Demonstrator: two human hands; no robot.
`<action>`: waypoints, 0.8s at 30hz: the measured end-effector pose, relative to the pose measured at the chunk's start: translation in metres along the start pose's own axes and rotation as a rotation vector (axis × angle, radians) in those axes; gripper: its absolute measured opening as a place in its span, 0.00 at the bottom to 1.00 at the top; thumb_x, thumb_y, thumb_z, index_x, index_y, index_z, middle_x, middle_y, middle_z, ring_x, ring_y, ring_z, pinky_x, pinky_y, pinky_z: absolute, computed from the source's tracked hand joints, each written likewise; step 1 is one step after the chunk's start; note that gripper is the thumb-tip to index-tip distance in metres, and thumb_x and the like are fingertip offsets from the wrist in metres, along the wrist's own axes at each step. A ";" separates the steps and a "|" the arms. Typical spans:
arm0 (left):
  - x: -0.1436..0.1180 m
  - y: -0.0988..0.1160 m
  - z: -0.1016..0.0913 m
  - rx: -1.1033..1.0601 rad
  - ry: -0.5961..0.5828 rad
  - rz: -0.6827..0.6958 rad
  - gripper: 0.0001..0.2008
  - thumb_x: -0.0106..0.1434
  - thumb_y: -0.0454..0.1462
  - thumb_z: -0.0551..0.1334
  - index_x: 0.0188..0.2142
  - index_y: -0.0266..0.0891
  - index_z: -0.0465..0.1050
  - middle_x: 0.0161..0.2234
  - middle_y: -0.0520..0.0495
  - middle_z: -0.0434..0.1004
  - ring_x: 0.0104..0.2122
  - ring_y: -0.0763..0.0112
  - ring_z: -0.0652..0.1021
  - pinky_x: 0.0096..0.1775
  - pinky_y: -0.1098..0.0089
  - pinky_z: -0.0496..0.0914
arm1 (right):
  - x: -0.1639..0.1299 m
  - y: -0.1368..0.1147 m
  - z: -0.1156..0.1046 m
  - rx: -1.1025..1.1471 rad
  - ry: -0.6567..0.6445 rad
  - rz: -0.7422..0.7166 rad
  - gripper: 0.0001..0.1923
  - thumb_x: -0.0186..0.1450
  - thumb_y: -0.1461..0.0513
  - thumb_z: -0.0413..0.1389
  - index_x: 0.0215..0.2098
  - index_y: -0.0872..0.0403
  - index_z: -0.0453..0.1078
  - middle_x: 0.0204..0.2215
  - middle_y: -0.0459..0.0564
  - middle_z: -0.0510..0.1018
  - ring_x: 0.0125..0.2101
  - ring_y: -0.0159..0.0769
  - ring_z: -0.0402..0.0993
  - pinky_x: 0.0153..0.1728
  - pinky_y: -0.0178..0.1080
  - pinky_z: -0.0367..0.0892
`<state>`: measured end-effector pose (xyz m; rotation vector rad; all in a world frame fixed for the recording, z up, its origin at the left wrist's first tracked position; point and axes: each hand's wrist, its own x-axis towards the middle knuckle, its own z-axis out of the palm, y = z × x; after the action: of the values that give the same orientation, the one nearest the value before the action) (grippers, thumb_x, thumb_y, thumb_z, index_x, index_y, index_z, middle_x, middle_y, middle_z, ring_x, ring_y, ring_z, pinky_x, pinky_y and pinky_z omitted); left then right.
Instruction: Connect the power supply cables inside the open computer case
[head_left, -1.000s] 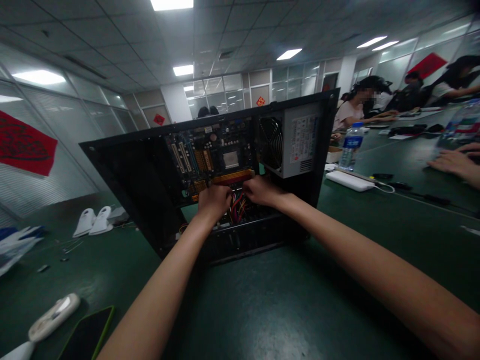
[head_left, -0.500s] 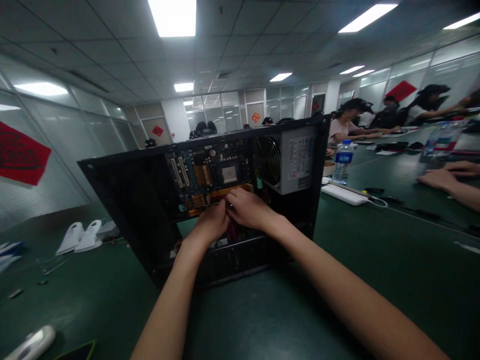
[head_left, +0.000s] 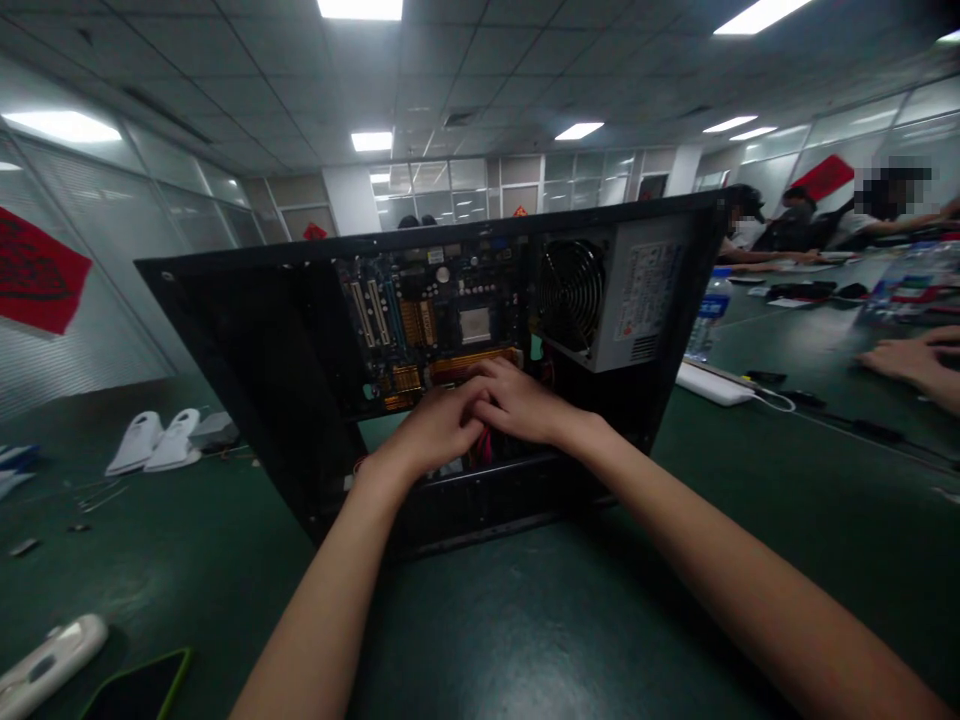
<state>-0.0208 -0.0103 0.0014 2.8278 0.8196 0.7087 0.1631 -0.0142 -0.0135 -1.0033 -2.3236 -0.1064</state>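
Note:
A black computer case (head_left: 442, 515) stands open-sided on the green table. Inside it are a motherboard (head_left: 487, 285) and a grey power supply (head_left: 645, 300) with a round fan grille. My left hand (head_left: 442, 425) and my right hand (head_left: 521, 402) meet inside the case, just below the orange memory slots (head_left: 472, 362). Both have their fingers curled and pressed together, the tips touching or overlapping. What they pinch is hidden behind the fingers. Red and dark cables (head_left: 484, 448) hang directly beneath my hands.
White slipper-shaped pieces (head_left: 154, 442) lie at the left. A phone with a green edge (head_left: 142, 690) and a white handheld device (head_left: 56, 665) are at the front left. A water bottle (head_left: 709, 315) and a white power strip (head_left: 716, 382) stand right; another person's hands (head_left: 915, 360) rest beyond.
The view has shifted, so the case looks larger and extends farther right, partly covering the bottle. My hands remain together below the memory slots, the fingers slightly more overlapped.

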 end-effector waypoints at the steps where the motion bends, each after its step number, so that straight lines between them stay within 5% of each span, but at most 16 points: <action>1: -0.001 0.002 -0.001 0.030 0.010 -0.010 0.19 0.63 0.32 0.57 0.53 0.45 0.71 0.46 0.49 0.81 0.45 0.62 0.80 0.47 0.67 0.70 | 0.000 -0.001 -0.001 0.013 -0.009 -0.002 0.09 0.71 0.63 0.51 0.41 0.54 0.74 0.45 0.52 0.72 0.49 0.42 0.65 0.53 0.44 0.61; 8: -0.003 0.016 -0.007 0.351 0.095 -0.166 0.15 0.64 0.38 0.58 0.49 0.45 0.74 0.38 0.47 0.83 0.39 0.57 0.82 0.41 0.63 0.72 | 0.002 -0.007 -0.005 0.091 0.128 0.041 0.10 0.71 0.62 0.51 0.47 0.56 0.70 0.46 0.55 0.74 0.47 0.42 0.68 0.50 0.42 0.63; 11: -0.002 0.016 -0.008 0.363 0.185 -0.253 0.15 0.66 0.39 0.57 0.50 0.45 0.75 0.38 0.47 0.83 0.39 0.58 0.82 0.41 0.64 0.72 | 0.002 -0.009 -0.006 0.127 0.109 0.113 0.15 0.75 0.58 0.46 0.40 0.57 0.71 0.38 0.54 0.76 0.40 0.39 0.71 0.43 0.38 0.63; 14: -0.001 0.013 -0.008 0.339 0.227 -0.350 0.13 0.67 0.38 0.56 0.46 0.46 0.77 0.36 0.48 0.83 0.38 0.59 0.82 0.41 0.64 0.72 | 0.000 -0.008 -0.004 0.167 -0.164 0.201 0.19 0.75 0.60 0.44 0.34 0.57 0.73 0.30 0.51 0.77 0.32 0.36 0.72 0.36 0.36 0.61; 18: 0.001 0.010 -0.007 0.321 0.228 -0.388 0.12 0.66 0.37 0.55 0.42 0.47 0.79 0.36 0.50 0.84 0.39 0.60 0.82 0.40 0.65 0.71 | -0.003 -0.005 0.000 0.167 -0.626 0.185 0.08 0.66 0.64 0.54 0.36 0.58 0.75 0.29 0.49 0.77 0.27 0.33 0.69 0.28 0.33 0.57; 24: 0.002 0.011 -0.006 0.348 0.139 -0.383 0.13 0.66 0.37 0.55 0.42 0.48 0.79 0.36 0.49 0.84 0.40 0.58 0.82 0.41 0.63 0.72 | -0.001 -0.005 -0.002 0.188 -0.803 0.200 0.12 0.67 0.63 0.51 0.30 0.59 0.74 0.24 0.45 0.73 0.24 0.31 0.64 0.26 0.33 0.57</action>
<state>-0.0165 -0.0186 0.0103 2.7877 1.5940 0.7690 0.1615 -0.0189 -0.0117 -1.3374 -2.8215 0.7037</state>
